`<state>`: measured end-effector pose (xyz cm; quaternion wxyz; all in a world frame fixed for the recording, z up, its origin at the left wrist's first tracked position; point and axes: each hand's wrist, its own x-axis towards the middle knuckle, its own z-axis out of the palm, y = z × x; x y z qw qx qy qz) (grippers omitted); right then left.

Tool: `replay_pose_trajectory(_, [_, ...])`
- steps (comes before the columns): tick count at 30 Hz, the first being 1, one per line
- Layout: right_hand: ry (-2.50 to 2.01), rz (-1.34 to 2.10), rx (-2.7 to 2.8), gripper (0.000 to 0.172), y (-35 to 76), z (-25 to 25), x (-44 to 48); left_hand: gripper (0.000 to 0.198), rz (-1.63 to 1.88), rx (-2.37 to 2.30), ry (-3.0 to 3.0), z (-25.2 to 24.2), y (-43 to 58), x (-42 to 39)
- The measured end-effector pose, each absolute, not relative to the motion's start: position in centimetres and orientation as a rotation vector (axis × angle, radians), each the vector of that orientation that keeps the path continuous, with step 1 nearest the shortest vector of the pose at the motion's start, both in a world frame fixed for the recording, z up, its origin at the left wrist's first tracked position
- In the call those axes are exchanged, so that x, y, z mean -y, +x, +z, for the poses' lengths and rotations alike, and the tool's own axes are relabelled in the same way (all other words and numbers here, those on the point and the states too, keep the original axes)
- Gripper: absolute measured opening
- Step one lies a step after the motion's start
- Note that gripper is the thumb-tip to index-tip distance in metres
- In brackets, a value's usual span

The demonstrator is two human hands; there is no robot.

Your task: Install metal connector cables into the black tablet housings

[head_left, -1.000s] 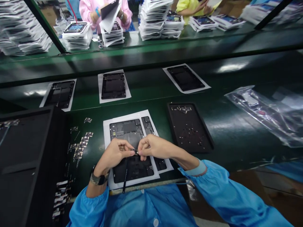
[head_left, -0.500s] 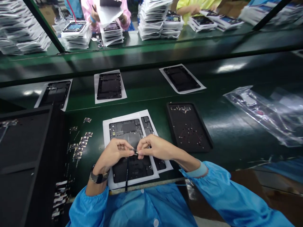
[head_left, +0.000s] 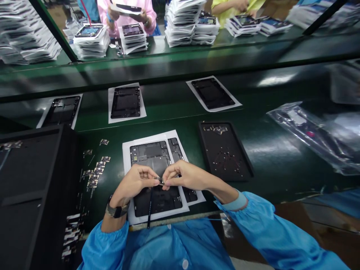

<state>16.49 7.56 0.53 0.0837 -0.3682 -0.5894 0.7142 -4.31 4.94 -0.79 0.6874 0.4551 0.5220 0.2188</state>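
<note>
Between my fingertips is a small circuit board [head_left: 160, 180], pinched from the left by my left hand [head_left: 138, 179] and from the right by my right hand [head_left: 182, 175]. Both hands are closed on it, just above a black tablet housing [head_left: 157, 204] lying on white sheets [head_left: 127, 159]. A second housing [head_left: 176, 148] sits partly under the first sheet, to the right. From below my left fingers a thin black stick-like tool [head_left: 150, 210] runs toward the table's front edge; whether a finger holds it is hidden.
Several small boards [head_left: 97, 174] lie left of the housing, beside a large black box [head_left: 56, 168]. A black tray [head_left: 225, 150] with small parts stands right; a clear plastic bag [head_left: 312, 135] lies farther right. Behind, sheeted housings [head_left: 125, 102] rest on the green surface; co-workers [head_left: 126, 17] handle stacks beyond.
The housings on sheets at the back have shifted slightly left. Across the line, a co-worker's piece has been lowered and tilted flatter. My hands stay nearly still with the small circuit board.
</note>
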Motion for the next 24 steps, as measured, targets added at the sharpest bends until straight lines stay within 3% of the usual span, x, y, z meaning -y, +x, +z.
replay_pose_trajectory(16, [-1.075,2.163,1.652,0.034,16.61,-0.28,-7.13,0.02,0.499,-1.144,1.03,-1.2,-4.77,-5.04])
replay_pose_trajectory(24, [-1.032,2.204,1.62,0.032,16.68,-0.48,-7.08,0.019,0.477,-1.117,1.026,-1.36,-4.67,-5.16])
